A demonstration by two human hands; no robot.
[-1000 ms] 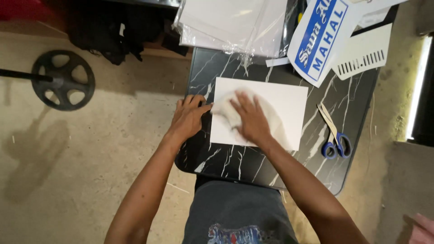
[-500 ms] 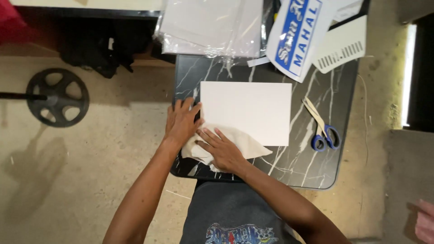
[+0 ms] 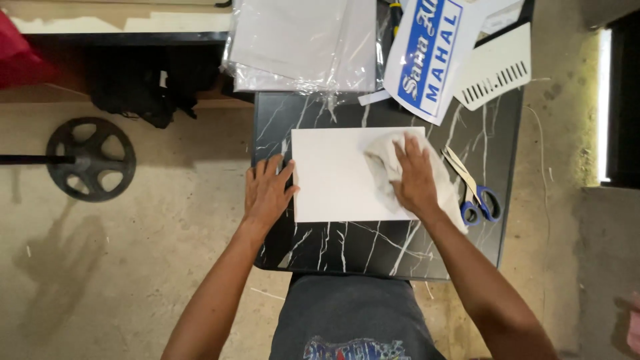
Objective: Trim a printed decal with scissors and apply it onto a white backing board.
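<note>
A white rectangular sheet (image 3: 333, 175) lies flat on a black marble-patterned table (image 3: 347, 247). My left hand (image 3: 267, 192) presses flat on the table at the sheet's left edge, fingers spread. My right hand (image 3: 415, 177) rests palm down on a crumpled off-white cloth (image 3: 383, 163), pinning it against the sheet's upper right part. The cloth trails out from under my hand toward the sheet's right edge.
Blue-handled scissors (image 3: 475, 193) lie just right of the cloth. At the table's far end sit plastic-wrapped white sheets (image 3: 300, 47), a blue-and-white printed card (image 3: 430, 57) and a white slotted piece (image 3: 497, 67). A black wheel on a rod (image 3: 90, 159) lies on the floor at left.
My right hand has swept the cloth from the sheet's lower left corner up to its upper right part. My left hand stayed at the left edge.
</note>
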